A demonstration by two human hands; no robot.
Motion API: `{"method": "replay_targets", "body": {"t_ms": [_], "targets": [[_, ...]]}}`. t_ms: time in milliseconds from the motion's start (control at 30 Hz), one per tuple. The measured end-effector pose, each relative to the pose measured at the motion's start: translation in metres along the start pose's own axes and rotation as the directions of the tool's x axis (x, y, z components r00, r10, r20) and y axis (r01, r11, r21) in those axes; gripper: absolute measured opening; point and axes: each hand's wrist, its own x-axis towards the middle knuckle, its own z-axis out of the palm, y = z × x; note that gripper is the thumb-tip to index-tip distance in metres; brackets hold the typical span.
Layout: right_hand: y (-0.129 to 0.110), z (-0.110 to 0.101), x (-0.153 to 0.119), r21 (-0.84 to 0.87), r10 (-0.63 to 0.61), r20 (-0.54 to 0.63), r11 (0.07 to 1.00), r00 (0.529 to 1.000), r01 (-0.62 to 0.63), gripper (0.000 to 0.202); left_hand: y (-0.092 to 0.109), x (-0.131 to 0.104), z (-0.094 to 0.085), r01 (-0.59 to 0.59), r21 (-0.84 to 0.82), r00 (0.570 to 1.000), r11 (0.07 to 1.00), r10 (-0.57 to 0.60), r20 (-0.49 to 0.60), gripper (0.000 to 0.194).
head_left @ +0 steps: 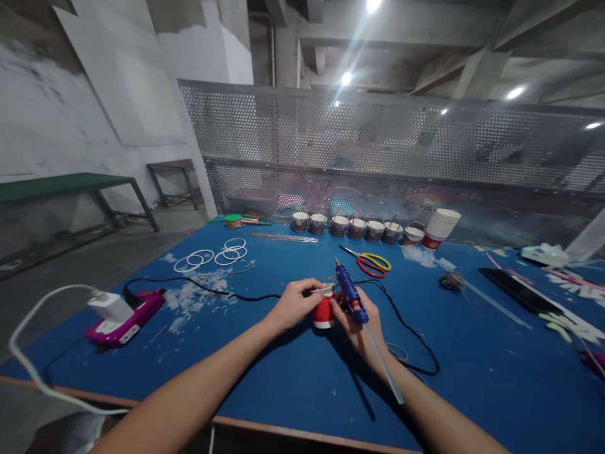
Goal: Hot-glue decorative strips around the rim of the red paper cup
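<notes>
A red paper cup point(323, 314) with a white rim stands upside down on the blue table between my hands. My left hand point(299, 304) is closed at its top, pinching a thin pale strip point(325, 289) against the cup. In my right hand point(365, 328) is a blue hot glue gun point(348, 289), its nozzle pointing up and away, a long clear glue stick trailing from its back. My right fingertips also touch the cup's right side. Just beyond lie scissors point(373, 263) with red and yellow handles.
Along the back stand several grey-wrapped cups point(340, 227) and a stack of paper cups point(442, 226). White rings point(230, 253), scraps and a purple power strip point(127, 321) lie left. To the right are grey yarn point(452, 281) and a black phone-like slab point(515, 290). A black cord point(416, 334) curves beside my right hand.
</notes>
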Motion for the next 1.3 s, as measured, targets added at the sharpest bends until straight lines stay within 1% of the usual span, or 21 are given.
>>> {"method": "replay_targets", "body": {"t_ms": [233, 600, 733, 833, 1067, 1167, 1300], "targets": [[-0.003, -0.004, 0.0, 0.002, 0.046, -0.014, 0.999, 0.999, -0.046, 0.02, -0.001, 0.0, 0.001, -0.017, 0.073, 1.0, 0.997, 0.015, 0.025, 0.021], [-0.005, -0.005, 0.0, -0.001, 0.067, -0.011, 0.998, 0.998, -0.067, 0.021, -0.001, 0.001, -0.001, -0.066, 0.09, 0.997, 0.994, 0.061, 0.055, 0.023], [-0.006, -0.006, 0.0, 0.002, 0.072, -0.007, 0.997, 0.997, -0.072, 0.022, 0.0, 0.002, -0.004, -0.082, 0.077, 0.995, 0.994, 0.077, 0.067, 0.025], [-0.007, -0.006, 0.0, -0.003, 0.073, -0.008, 0.997, 0.997, -0.073, 0.022, 0.003, 0.001, -0.005, -0.073, 0.053, 0.995, 0.996, 0.069, 0.078, 0.025], [-0.007, -0.006, 0.0, 0.011, 0.058, -0.001, 0.998, 0.998, -0.058, 0.023, 0.008, 0.001, -0.007, 0.002, -0.039, 0.996, 0.999, 0.002, 0.094, 0.023], [-0.007, -0.008, 0.001, 0.004, 0.053, -0.019, 0.999, 0.998, -0.053, 0.022, 0.006, 0.001, -0.009, 0.03, -0.051, 0.995, 0.998, -0.024, 0.101, 0.023], [-0.006, -0.012, 0.004, -0.009, 0.046, -0.05, 0.999, 0.998, -0.046, 0.023, 0.004, 0.004, -0.012, -0.037, -0.019, 0.993, 0.999, 0.039, 0.108, 0.019]]}}
